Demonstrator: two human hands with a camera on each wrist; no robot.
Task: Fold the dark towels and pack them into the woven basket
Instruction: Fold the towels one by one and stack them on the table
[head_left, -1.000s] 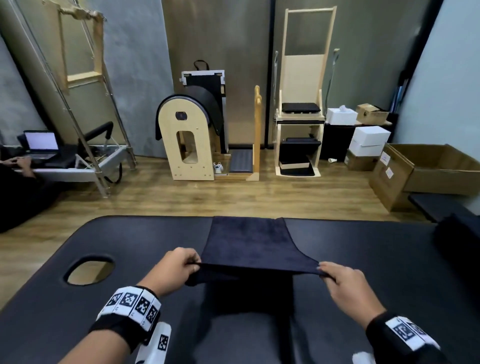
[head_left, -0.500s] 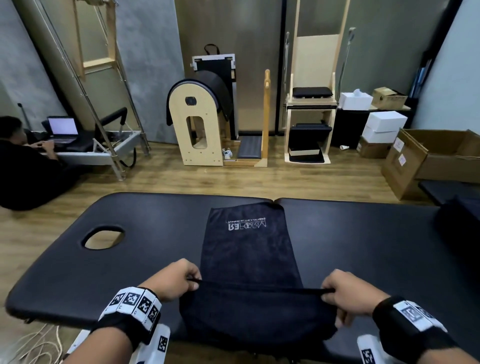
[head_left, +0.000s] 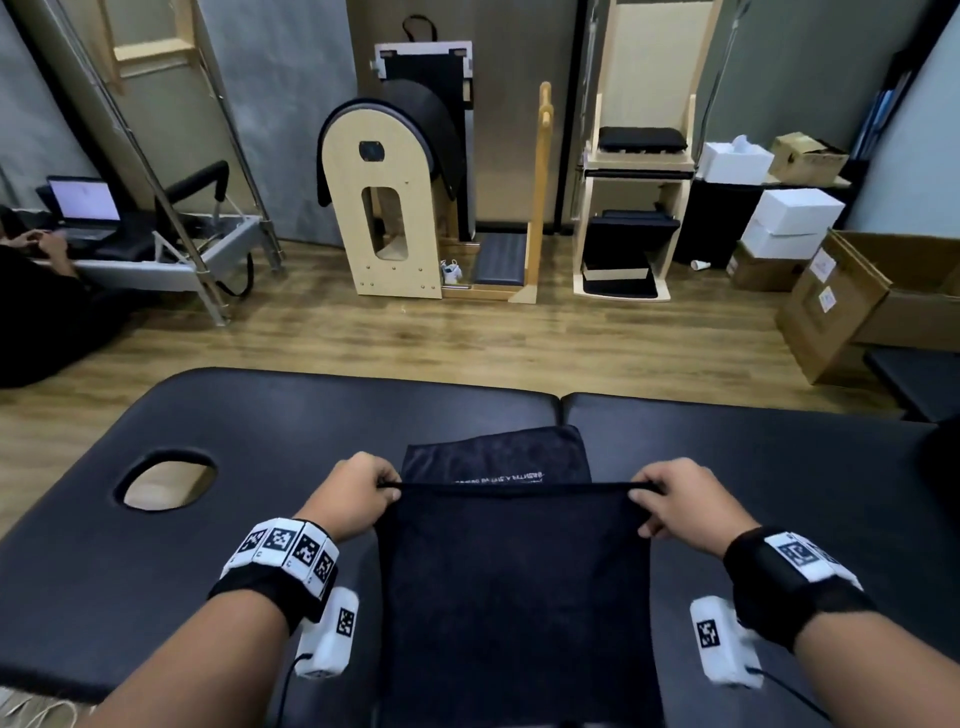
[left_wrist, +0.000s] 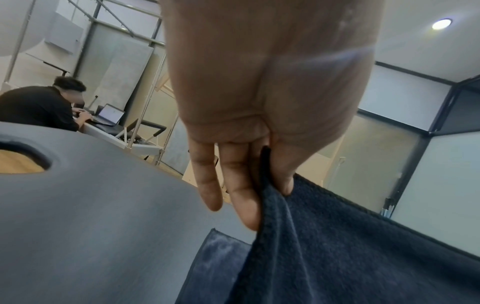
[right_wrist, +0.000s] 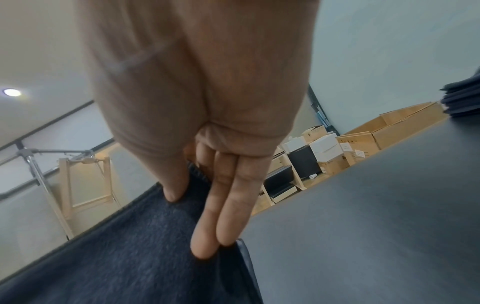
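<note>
You are pinching the dark navy terry towel (head_left: 511, 587) at its two near corners: your left hand (head_left: 358, 496) is gripping the left corner between thumb and fingers (left_wrist: 242, 197), and your right hand (head_left: 675, 501) is gripping the right corner the same way. The held edge is stretching taut between your hands above the black padded massage table (head_left: 218, 426), while the towel's far end, bearing white lettering, is lying flat on the table. A stack of folded dark towels (right_wrist: 465, 98) is sitting well apart on your right.
</note>
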